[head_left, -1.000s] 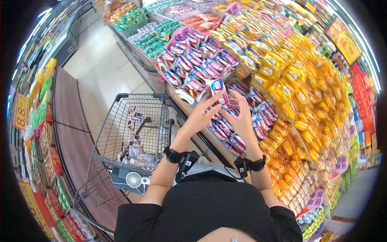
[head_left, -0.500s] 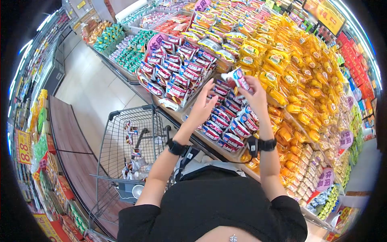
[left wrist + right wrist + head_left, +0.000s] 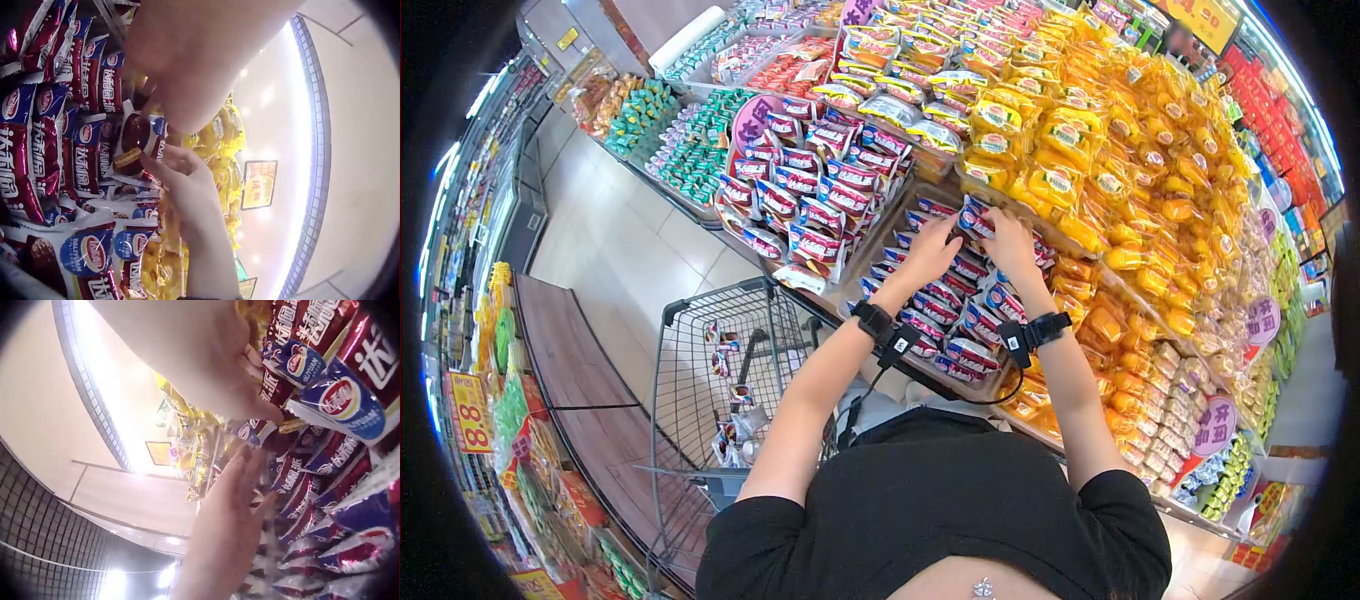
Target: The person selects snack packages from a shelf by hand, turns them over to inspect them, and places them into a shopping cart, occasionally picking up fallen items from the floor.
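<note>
My right hand (image 3: pixel 1010 245) pinches a wrapped chocolate pie (image 3: pixel 977 218) at the far end of a clear bin (image 3: pixel 855 270). In the left wrist view the pie (image 3: pixel 132 139) shows its picture side, with the thumb of the right hand (image 3: pixel 190 187) on its lower edge. Just left of it is my left hand (image 3: pixel 927 255); its fingers reach toward the packet, fairly straight, with fingertips close to the wrapper. Rows of the same red, white and blue packets (image 3: pixel 975 355) fill the bin below both hands. The right wrist view shows the left hand (image 3: pixel 231 503) from the side.
A heap of similar packets (image 3: pixel 815 190) stands left of the bin. Yellow bagged cakes (image 3: pixel 1060 130) rise behind and to the right. A shopping cart (image 3: pixel 720 300) with several packets inside stands at my left, beside a brown wooden ledge (image 3: pixel 580 380).
The pie passed from between both hands into the right hand, then went down to the bin's far end. The left hand followed it over the bin. The view has shifted right.
</note>
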Action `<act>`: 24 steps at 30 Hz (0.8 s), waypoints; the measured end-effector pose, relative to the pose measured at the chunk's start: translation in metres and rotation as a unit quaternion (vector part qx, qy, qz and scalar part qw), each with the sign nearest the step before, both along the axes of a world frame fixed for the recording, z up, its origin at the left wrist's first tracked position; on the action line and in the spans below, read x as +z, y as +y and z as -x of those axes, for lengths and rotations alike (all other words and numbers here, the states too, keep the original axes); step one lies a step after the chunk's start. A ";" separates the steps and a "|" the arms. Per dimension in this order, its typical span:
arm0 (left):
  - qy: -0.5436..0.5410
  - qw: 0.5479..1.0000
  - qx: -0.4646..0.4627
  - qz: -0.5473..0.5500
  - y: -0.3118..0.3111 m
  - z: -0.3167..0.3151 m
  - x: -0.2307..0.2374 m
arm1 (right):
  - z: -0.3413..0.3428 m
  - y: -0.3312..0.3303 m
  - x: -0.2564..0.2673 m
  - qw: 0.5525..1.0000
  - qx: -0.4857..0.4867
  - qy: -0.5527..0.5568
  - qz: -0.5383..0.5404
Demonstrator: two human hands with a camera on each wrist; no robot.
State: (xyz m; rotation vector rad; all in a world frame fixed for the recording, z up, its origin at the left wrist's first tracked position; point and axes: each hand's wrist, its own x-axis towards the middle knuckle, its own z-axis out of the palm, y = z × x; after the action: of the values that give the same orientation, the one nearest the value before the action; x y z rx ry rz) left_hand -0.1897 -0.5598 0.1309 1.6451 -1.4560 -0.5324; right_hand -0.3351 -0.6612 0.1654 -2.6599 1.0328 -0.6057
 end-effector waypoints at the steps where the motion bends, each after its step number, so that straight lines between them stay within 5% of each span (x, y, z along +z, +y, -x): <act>1: 0.011 1.000 0.001 0.010 -0.001 0.002 -0.002 | 0.002 0.001 0.003 1.000 -0.006 0.009 -0.005; 10: -0.026 1.000 -0.001 0.016 -0.003 0.013 -0.004 | 0.004 -0.002 0.010 0.998 -0.005 0.058 0.035; 24: 0.084 0.996 -0.001 -0.035 -0.002 0.018 -0.001 | -0.002 0.009 0.014 0.989 -0.029 0.118 0.087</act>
State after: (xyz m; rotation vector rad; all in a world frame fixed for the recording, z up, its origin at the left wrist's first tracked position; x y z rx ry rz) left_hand -0.2081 -0.5620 0.1296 1.6111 -1.3292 -0.7122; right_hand -0.3329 -0.6523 0.1797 -2.9190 1.1727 -0.4153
